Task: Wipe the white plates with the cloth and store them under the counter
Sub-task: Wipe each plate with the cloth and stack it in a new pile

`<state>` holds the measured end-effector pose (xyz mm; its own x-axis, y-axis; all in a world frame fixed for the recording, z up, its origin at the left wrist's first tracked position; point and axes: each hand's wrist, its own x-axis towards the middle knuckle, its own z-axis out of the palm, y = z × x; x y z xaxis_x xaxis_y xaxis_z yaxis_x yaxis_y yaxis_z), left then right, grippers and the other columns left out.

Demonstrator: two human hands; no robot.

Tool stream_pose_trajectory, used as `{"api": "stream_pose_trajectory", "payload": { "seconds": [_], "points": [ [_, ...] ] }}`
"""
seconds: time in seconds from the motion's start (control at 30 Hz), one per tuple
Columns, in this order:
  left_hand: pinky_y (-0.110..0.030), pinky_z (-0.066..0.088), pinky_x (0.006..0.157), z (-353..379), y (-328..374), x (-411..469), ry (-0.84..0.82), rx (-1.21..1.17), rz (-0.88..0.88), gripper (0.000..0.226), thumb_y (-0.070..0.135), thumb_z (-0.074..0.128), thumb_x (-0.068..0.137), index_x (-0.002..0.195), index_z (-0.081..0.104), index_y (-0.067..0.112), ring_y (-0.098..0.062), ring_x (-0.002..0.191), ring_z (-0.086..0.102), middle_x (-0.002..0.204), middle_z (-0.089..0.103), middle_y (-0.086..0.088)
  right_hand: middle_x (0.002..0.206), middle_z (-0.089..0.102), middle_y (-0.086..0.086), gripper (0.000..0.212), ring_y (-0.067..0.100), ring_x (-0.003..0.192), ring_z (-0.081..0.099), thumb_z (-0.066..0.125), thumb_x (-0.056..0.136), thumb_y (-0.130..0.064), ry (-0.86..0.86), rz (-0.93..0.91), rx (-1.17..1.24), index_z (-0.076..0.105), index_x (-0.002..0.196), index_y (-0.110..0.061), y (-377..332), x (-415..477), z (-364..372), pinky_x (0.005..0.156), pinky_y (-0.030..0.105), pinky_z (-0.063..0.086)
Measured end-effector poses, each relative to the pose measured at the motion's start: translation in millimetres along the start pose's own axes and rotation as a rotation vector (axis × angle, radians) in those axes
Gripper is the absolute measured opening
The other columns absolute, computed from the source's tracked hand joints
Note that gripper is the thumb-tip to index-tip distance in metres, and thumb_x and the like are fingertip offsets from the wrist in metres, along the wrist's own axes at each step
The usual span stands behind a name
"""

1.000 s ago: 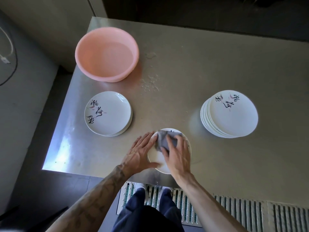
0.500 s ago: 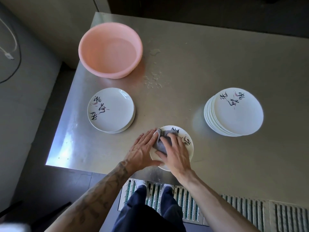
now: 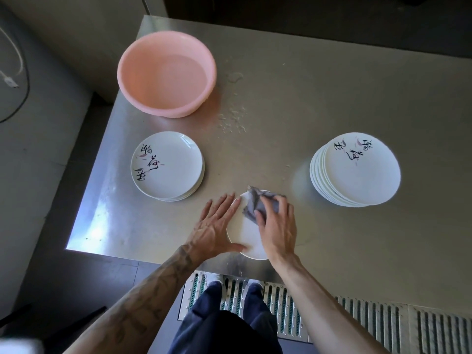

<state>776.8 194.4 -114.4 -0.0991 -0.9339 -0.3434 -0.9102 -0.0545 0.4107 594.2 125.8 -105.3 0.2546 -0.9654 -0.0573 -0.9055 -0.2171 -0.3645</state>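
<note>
Steel counter point(image 3: 306, 98): pink basin point(image 3: 166, 108) far left; tall plate stack point(image 3: 357, 172) right, short stack point(image 3: 168, 167) left. White plate point(image 3: 246, 236) at near edge, between the hands. Left hand point(image 3: 214, 226): fingers straight, flat against plate's left rim. Right hand point(image 3: 278, 228): atop plate, fingers curled over bunched grey cloth point(image 3: 255, 205).

Grey cloth point(image 3: 258, 204) crumpled on flat white plate point(image 3: 245, 238); left stack point(image 3: 167, 166) short; right stack point(image 3: 355, 169) taller.

Open counter point(image 3: 270, 154) between left stack point(image 3: 167, 166) and right stack point(image 3: 357, 172), pink basin point(image 3: 166, 72) far left
</note>
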Motion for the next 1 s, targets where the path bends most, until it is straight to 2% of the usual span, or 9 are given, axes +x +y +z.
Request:
{"api": "stream_pose_trajectory", "payload": {
  "seconds": [0.07, 0.23, 0.37, 0.43, 0.53, 0.63, 0.8, 0.9, 1.0],
  "points": [
    [-0.044, -0.007, 0.128, 1, 2, 0, -0.002, -0.006, -0.006, 0.135, 0.096, 0.052, 0.065, 0.163, -0.008, 0.025, -0.012, 0.156, -0.016, 0.171, -0.010, 0.003, 0.131, 0.051, 0.000, 0.045, 0.023, 0.112, 0.050, 0.076, 0.088, -0.033, 0.023, 0.053, -0.010, 0.064, 0.132, -0.030, -12, -3, 4, 0.092, 0.037, 0.052],
    [-0.045, 0.001, 0.128, 1, 1, -1, 0.051, -0.053, -0.008, 0.140, 0.095, 0.055, 0.060, 0.164, 0.006, 0.015, -0.011, 0.157, -0.006, 0.171, 0.001, 0.003, 0.133, 0.053, 0.001, 0.038, 0.024, 0.118, 0.052, 0.071, 0.091, -0.031, -0.136, -0.247, 0.009, 0.063, 0.129, -0.026, -22, -8, 9, 0.098, 0.040, 0.051],
    [-0.041, -0.006, 0.128, -2, 1, 0, 0.001, -0.027, -0.018, 0.138, 0.097, 0.051, 0.060, 0.163, -0.005, 0.024, -0.010, 0.156, -0.011, 0.171, -0.008, 0.007, 0.135, 0.050, 0.000, 0.049, 0.020, 0.112, 0.049, 0.074, 0.090, -0.034, -0.052, -0.067, -0.049, 0.060, 0.137, -0.030, 7, 4, -9, 0.089, 0.032, 0.053],
    [-0.044, -0.002, 0.128, 0, 2, 0, 0.011, -0.028, -0.031, 0.138, 0.097, 0.050, 0.059, 0.164, -0.003, 0.025, -0.010, 0.157, -0.009, 0.171, -0.006, 0.007, 0.134, 0.050, 0.000, 0.047, 0.021, 0.109, 0.049, 0.073, 0.092, -0.033, -0.018, -0.012, -0.077, 0.061, 0.136, -0.028, 11, -10, -12, 0.087, 0.034, 0.054],
    [-0.048, 0.004, 0.128, 3, 1, -1, 0.044, -0.042, -0.030, 0.138, 0.099, 0.049, 0.058, 0.164, 0.001, 0.024, -0.012, 0.157, -0.004, 0.171, -0.001, 0.006, 0.132, 0.053, 0.002, 0.045, 0.022, 0.108, 0.053, 0.073, 0.091, -0.033, -0.047, -0.055, -0.099, 0.062, 0.134, -0.026, 12, -45, -11, 0.084, 0.036, 0.057],
    [-0.046, -0.001, 0.128, 2, 2, -1, 0.028, -0.032, -0.021, 0.141, 0.103, 0.046, 0.057, 0.164, -0.004, 0.026, -0.012, 0.157, -0.008, 0.171, -0.005, 0.006, 0.130, 0.055, 0.002, 0.046, 0.021, 0.107, 0.057, 0.075, 0.089, -0.033, -0.098, -0.126, -0.121, 0.064, 0.133, -0.025, 24, -66, -14, 0.081, 0.035, 0.059],
    [-0.047, -0.003, 0.127, 3, 6, 0, -0.004, -0.029, -0.042, 0.145, 0.104, 0.044, 0.053, 0.163, -0.010, 0.026, -0.012, 0.156, -0.015, 0.171, -0.011, 0.006, 0.132, 0.050, -0.001, 0.043, 0.023, 0.116, 0.052, 0.078, 0.087, -0.030, -0.036, 0.098, 0.011, 0.066, 0.128, -0.029, 3, -40, -6, 0.083, 0.044, 0.058],
    [-0.046, -0.003, 0.128, 0, 5, 0, -0.010, -0.003, -0.032, 0.146, 0.105, 0.042, 0.053, 0.163, -0.008, 0.022, -0.011, 0.156, -0.015, 0.171, -0.011, 0.006, 0.136, 0.048, -0.007, 0.042, 0.021, 0.121, 0.049, 0.075, 0.088, -0.033, -0.112, 0.021, 0.007, 0.064, 0.128, -0.034, -15, -11, -2, 0.090, 0.045, 0.052],
    [-0.046, -0.001, 0.128, -1, 4, -1, 0.018, -0.007, -0.012, 0.143, 0.101, 0.048, 0.057, 0.164, -0.001, 0.019, -0.011, 0.156, -0.012, 0.171, -0.006, 0.005, 0.131, 0.050, -0.006, 0.026, 0.019, 0.117, 0.050, 0.070, 0.091, -0.028, -0.203, -0.160, 0.028, 0.067, 0.117, -0.031, -25, -23, -5, 0.091, 0.043, 0.050]
  ]
}}
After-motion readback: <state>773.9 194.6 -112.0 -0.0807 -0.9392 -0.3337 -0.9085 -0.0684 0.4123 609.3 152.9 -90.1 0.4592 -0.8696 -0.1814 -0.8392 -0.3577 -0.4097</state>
